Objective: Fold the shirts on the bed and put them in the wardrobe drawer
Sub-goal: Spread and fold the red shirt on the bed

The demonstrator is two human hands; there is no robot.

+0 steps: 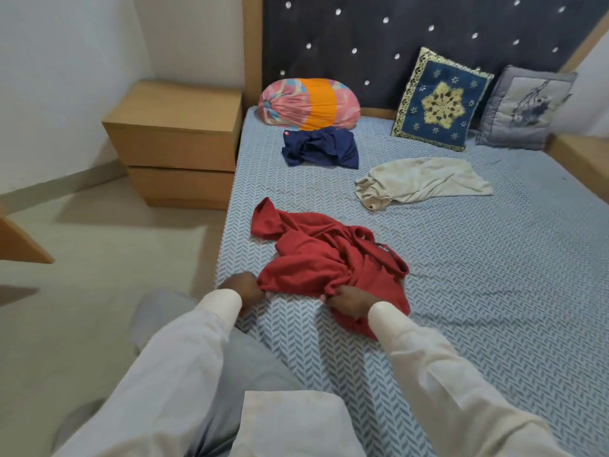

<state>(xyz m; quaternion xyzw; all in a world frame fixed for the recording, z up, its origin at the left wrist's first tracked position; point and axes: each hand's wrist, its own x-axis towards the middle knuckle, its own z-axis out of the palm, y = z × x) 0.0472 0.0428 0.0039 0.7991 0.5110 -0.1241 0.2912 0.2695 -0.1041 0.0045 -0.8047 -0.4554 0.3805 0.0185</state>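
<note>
Both hands are closed on the red shirt (pixel 329 255). The left hand (pixel 243 289) pinches its near-left corner, and the right hand (pixel 350 300) has its fingers curled round a bunch of cloth on the near edge, with part of the shirt running under that wrist. Both forearms, in pale sleeves, reach forward and slightly inward, wrists low over the bed (pixel 478 291). The red shirt lies crumpled by the bed's left edge, one sleeve trailing away from the person. This looks like the opening step, taking up the first shirt to spread it. The next move probably calls for drawing the hands apart and pulling the cloth flat before any fold. Beyond the red shirt lies a bunched navy shirt (pixel 319 148), and beyond and to the right of it a cream shirt (pixel 421 181), both unfolded. The wardrobe is not in view.
</note>
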